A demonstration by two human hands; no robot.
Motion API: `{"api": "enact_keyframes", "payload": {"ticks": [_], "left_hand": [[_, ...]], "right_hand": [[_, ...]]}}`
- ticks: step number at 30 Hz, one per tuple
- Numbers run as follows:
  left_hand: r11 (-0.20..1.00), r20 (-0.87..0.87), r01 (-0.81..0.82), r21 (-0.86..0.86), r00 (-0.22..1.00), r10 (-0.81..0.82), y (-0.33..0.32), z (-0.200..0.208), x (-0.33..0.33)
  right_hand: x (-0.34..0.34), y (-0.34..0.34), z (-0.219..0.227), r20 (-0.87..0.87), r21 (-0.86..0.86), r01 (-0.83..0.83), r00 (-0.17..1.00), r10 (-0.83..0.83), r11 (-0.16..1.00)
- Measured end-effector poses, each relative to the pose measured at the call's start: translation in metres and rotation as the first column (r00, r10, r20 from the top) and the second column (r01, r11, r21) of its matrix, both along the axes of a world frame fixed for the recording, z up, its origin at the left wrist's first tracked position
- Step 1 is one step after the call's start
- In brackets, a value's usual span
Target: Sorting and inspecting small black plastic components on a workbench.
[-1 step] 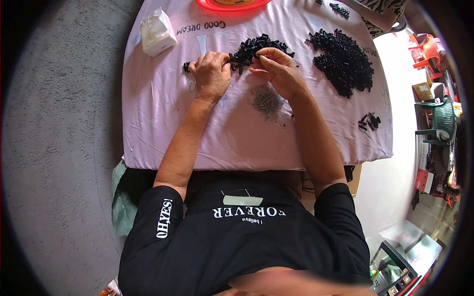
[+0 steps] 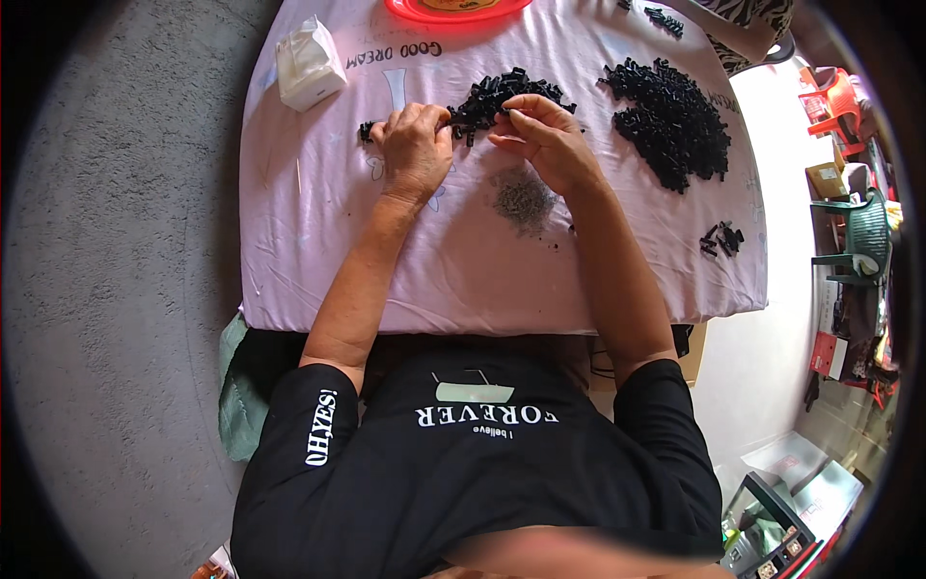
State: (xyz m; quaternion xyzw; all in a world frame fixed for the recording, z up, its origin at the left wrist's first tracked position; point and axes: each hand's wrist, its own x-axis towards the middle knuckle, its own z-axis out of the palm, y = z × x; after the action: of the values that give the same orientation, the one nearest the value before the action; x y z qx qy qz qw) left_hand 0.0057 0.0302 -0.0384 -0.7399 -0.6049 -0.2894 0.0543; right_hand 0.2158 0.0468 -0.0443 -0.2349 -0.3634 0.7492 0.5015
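Observation:
My left hand is closed, its fingers curled down by the left end of a pile of small black plastic pieces. What it grips is hidden under the fingers. To the right of that pile's near edge, my right hand pinches thumb and forefinger together around a tiny black piece, mostly covered by the fingertips. A few more black pieces lie just left of my left hand. Between my forearms sits a small heap of fine grey bits.
A larger heap of black pieces and a small cluster lie on the right of the pink tablecloth. A white tissue pack stands far left, a red tray at the far edge. Another person's arm rests at far right.

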Motion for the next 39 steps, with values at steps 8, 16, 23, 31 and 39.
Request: {"api": "enact_keyframes", "payload": {"ticks": [8,16,23,31,39], "left_hand": [[0.995,0.061,0.023,-0.098,0.998,-0.017,0.000,0.000,0.019],[0.993,0.099,0.102,-0.062,0.990,-0.096,0.005,-0.005,0.020],[0.991,0.187,0.128,-0.041,0.975,-0.119,0.001,-0.006,0.017],[0.983,0.356,0.185,-0.003,0.918,-0.172,-0.004,-0.002,0.011],[0.796,0.835,0.601,-0.064,0.469,-0.287,-0.015,0.016,0.017]], "right_hand": [[0.003,0.006,-0.007,-0.041,0.047,0.096,0.995,-0.094,0.994],[0.013,0.007,-0.002,-0.079,0.033,0.101,0.992,-0.098,0.994],[0.012,0.006,-0.004,-0.078,0.022,-0.091,0.993,0.092,0.996],[0.003,0.004,-0.005,-0.059,0.013,-0.048,0.997,0.049,0.999],[0.014,0.012,-0.006,-0.122,0.055,0.054,0.991,-0.047,0.997]]}}
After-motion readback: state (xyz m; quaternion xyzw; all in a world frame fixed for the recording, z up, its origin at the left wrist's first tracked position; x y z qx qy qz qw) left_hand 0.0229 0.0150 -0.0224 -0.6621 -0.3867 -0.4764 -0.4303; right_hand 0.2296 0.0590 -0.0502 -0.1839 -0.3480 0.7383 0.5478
